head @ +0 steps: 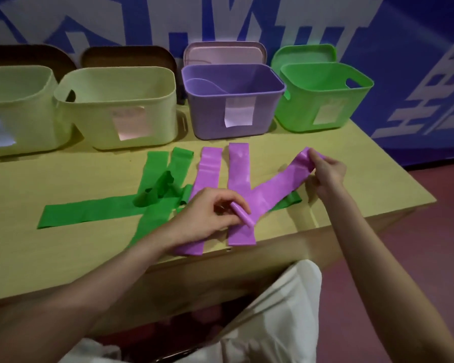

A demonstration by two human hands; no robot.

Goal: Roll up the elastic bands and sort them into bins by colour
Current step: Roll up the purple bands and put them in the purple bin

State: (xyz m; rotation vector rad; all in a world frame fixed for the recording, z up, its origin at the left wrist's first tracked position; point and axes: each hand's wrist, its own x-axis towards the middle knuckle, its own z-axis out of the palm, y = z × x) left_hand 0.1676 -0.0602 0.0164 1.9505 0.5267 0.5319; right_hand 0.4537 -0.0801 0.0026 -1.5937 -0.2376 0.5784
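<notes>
Pale wood table fills mid frame, w/ a blue-and-white printed wall behind and reddish floor at lower right. Along the table's far edge, L to R: two cream bins, a purple bin and a green bin, each w/ a paper label on the front; lids lean on the wall behind them.

Center of frame: several green bands lie flat and crossed over each other, one partly crumpled in the middle. Just right of them two purple bands lie flat, roughly parallel, near ends reaching the table's front edge.

A third purple band runs diagonally from center toward mid right, over the flat ones and a green end. Left hand, center frame, fingers curled, pinches its near end, which is rolled into a small tight tube. Right hand, mid right, pinches the far end btwn thumb and fingers, lifted a bit off the table, so the band is stretched btwn both hands.

Purple bin holds something purple inside, can't tell what. White clothing shows at bottom center.
</notes>
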